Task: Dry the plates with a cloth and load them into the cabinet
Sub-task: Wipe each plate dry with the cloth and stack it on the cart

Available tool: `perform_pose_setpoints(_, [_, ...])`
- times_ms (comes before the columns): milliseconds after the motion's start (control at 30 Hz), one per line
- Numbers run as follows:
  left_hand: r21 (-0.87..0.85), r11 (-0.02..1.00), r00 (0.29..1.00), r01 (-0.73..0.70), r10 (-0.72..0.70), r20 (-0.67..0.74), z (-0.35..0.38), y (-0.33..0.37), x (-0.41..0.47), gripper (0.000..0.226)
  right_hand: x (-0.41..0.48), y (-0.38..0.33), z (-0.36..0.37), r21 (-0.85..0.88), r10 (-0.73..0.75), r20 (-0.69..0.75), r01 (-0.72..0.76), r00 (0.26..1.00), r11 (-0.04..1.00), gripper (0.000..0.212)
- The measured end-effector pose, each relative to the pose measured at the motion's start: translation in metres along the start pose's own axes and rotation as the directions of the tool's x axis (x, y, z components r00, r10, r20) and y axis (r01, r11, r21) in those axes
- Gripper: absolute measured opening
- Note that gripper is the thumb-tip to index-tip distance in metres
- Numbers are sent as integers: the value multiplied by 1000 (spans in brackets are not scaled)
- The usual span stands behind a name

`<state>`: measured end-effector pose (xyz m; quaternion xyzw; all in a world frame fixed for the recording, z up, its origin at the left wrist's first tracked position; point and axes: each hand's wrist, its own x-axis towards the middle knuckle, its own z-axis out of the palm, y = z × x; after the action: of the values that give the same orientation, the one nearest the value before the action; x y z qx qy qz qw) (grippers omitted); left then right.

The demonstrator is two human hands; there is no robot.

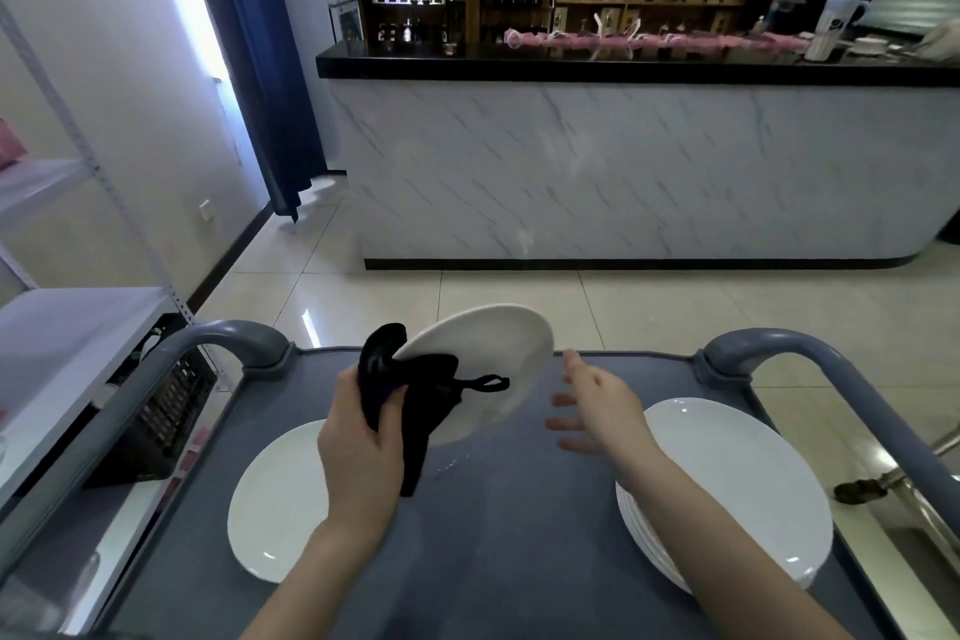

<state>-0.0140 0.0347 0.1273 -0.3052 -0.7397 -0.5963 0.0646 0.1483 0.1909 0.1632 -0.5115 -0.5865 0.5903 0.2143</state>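
Here we are at centre frame: the left hand (358, 437) has its fingers curled round the black cloth (415, 390), and through that cloth it pinches the rim of the raised plate (493, 353). The plate is tilted up off the trolley (519, 509), face toward the person, likely so the cloth can reach it. The right hand (597, 405) hovers just right of the plate with its fingers spread and nothing in them. They look blurred, so I can't say whether they touch the rim. My guess is it's coming in to steady or turn the plate. The stack of plates (737, 483) sits at lower right, and a single plate (275, 499) lies apart at lower left, perhaps wet and dried kept separate. Shelving (62, 327) stands along the left edge.
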Motion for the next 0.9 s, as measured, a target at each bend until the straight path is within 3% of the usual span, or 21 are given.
perform_pose_setpoints(67, [36,994,994,-106,106,4,-1,-1,-4,34,-6,-6,10,196,121,184,-157,975,968,57])
perform_pose_setpoints(133, [104,945,950,-311,308,42,-1,-5,-9,29,-13,-11,20,301,115,293,-206,949,931,61])
perform_pose_setpoints(233, [225,798,829,-559,544,128,-1,-15,-23,26,-17,-10,34,354,129,320,-245,939,902,44])
perform_pose_setpoints(367, [188,779,801,-598,571,180,-10,-27,-32,26,-16,0,38,345,169,305,-274,937,898,16])
perform_pose_setpoints(467, [138,782,787,-607,569,239,-18,-30,-34,26,-15,1,36,443,143,300,-270,943,855,9])
perform_pose_setpoints(567, [99,755,744,-649,601,291,-21,-24,-36,26,-13,1,30,506,114,314,-268,942,820,17])
perform_pose_setpoints(667, [23,830,790,-558,522,321,-24,-16,-36,27,-12,4,24,530,99,350,-284,932,799,20])
perform_pose_setpoints(767, [-36,980,945,-196,199,261,-23,-6,-35,34,-11,11,17,569,71,363,-282,929,772,20])
perform_pose_setpoints(833, [-83,995,981,53,-36,192,-18,-6,-26,40,-11,16,13,542,30,369,-241,929,805,20])
perform_pose_setpoints(900, [-146,976,981,159,-139,134,-15,-5,-14,28,-12,23,10,504,-8,379,-199,925,841,19])
